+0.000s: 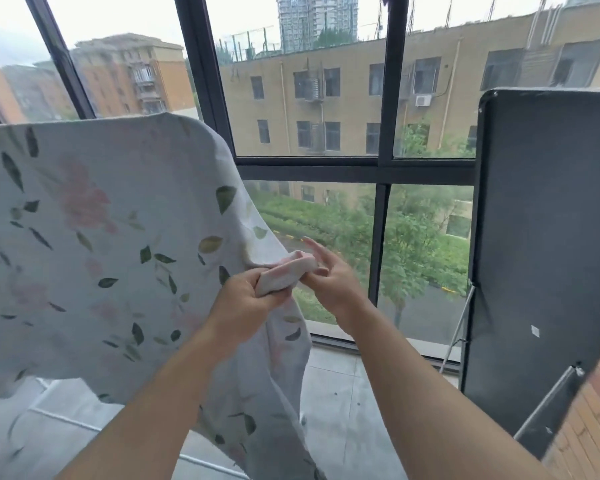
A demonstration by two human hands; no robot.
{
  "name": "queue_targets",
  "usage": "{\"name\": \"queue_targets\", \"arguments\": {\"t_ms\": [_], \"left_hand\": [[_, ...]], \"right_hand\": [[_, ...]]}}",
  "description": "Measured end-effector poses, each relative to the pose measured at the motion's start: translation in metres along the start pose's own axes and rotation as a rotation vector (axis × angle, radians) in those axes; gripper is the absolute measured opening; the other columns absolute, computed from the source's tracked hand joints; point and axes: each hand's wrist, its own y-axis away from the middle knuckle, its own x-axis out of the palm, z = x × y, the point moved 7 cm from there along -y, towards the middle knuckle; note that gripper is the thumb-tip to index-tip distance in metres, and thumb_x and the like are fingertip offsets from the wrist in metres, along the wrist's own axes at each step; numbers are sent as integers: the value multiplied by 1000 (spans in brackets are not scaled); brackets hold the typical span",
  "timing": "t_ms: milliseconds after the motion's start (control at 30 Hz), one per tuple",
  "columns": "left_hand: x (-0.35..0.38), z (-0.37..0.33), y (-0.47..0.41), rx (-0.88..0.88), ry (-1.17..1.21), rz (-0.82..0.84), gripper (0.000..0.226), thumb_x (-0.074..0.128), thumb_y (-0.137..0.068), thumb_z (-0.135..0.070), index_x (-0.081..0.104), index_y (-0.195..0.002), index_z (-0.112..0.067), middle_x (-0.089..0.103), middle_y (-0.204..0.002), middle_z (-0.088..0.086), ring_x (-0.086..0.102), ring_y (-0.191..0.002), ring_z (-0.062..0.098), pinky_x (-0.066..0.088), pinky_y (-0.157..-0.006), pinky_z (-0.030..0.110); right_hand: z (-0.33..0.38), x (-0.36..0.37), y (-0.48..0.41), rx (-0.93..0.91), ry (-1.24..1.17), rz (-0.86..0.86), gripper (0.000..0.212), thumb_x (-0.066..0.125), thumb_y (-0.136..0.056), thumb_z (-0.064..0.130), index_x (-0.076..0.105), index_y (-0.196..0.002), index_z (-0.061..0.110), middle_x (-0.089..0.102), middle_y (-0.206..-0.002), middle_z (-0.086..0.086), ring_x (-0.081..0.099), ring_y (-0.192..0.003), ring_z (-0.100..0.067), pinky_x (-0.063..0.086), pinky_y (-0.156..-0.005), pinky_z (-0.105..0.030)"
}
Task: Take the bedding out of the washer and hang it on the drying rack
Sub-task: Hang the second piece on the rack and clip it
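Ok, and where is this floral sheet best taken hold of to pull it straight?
By the folded wad on its right edge, coming from the free right side. The rest of the floral sheet hangs flat with little to pinch. Here the edge is bunched thick, and the left hand and right hand both hold it.

Pale grey bedding [94, 237] with green leaves and pink flowers, dark grey panel [548, 220]
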Motion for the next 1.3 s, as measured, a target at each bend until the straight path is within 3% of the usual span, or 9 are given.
{"name": "queue_targets", "arguments": {"t_ms": [167, 300, 433, 600, 700, 833, 967, 1133, 1300], "left_hand": [[-33, -8, -3, -17, -45, -80, 24, 54, -86, -42, 77, -90, -34, 70, -77, -14, 61, -71, 14, 47, -69, 31], [-59, -21, 3, 55, -18, -291, 22, 52, -98, -20, 73, -95, -26, 64, -69, -5, 54, -66, 19, 43, -63, 33], [-77, -19, -6, -96, 311, -393, 21, 51, -96, 2, 65, -94, -14, 66, -87, 12, 60, -79, 26, 49, -71, 37], [-77, -39, -4, -7, -256, -192, 43, 86, -75, -35, 63, -111, -35, 65, -105, -13, 65, -93, 4, 52, -79, 22], [-71, -46, -4, 88, -760, -174, 48, 80, -75, -43, 64, -120, -41, 66, -105, -11, 65, -96, 13, 52, -80, 31], [-85, -58, -15, 95, -689, -351, 18, 59, -95, -21, 74, -101, -26, 73, -85, 1, 63, -84, 28, 44, -64, 31], [-110, -63, -36, 29, -360, -449, 26, 50, -87, -2, 69, -88, -19, 67, -78, -3, 57, -75, 21, 42, -60, 29], [-103, -73, -58, 48, 139, -309, 20, 57, -80, -10, 66, -98, -15, 74, -94, 9, 73, -90, 24, 57, -90, 47], [-104, -73, -83, 170, -526, -94, 51, 83, -63, -21, 62, -107, -33, 65, -94, -7, 66, -83, 17, 56, -69, 35]], "right_hand": [[20, 14, -8, 15, -189, 61, 9, 67, -97, 21, 75, -99, 17, 75, -98, -14, 69, -89, -19, 49, -71, -26], [46, 14, -14, -175, 156, -46, 10, 76, -89, 27, 74, -96, 21, 69, -86, 1, 57, -68, -9, 41, -57, -17], [47, 26, -23, -280, 694, -21, 40, 71, -87, 22, 67, -125, 33, 52, -104, 4, 49, -104, -18, 43, -90, -24], [37, 13, -36, -143, 557, -238, 19, 49, -92, 22, 68, -97, 25, 54, -102, -7, 53, -100, -30, 48, -89, -45], [50, 12, -40, -149, 422, -300, 21, 47, -95, 35, 56, -87, 17, 61, -96, -8, 58, -93, -32, 51, -83, -48], [81, 7, -39, -241, 325, -410, 39, 58, -93, 45, 54, -82, 9, 58, -81, -4, 55, -80, -28, 49, -74, -47], [100, 18, -45, -336, 267, -320, 35, 60, -98, 35, 53, -89, 2, 58, -77, -10, 46, -68, -23, 45, -65, -47], [110, 30, -59, -350, 194, -253, 24, 60, -97, 44, 52, -97, 21, 59, -76, 7, 55, -66, -14, 46, -58, -35], [89, 48, -85, -260, 575, 123, 48, 88, -66, 46, 61, -103, 31, 70, -93, 12, 67, -89, -12, 56, -77, -34]]}}
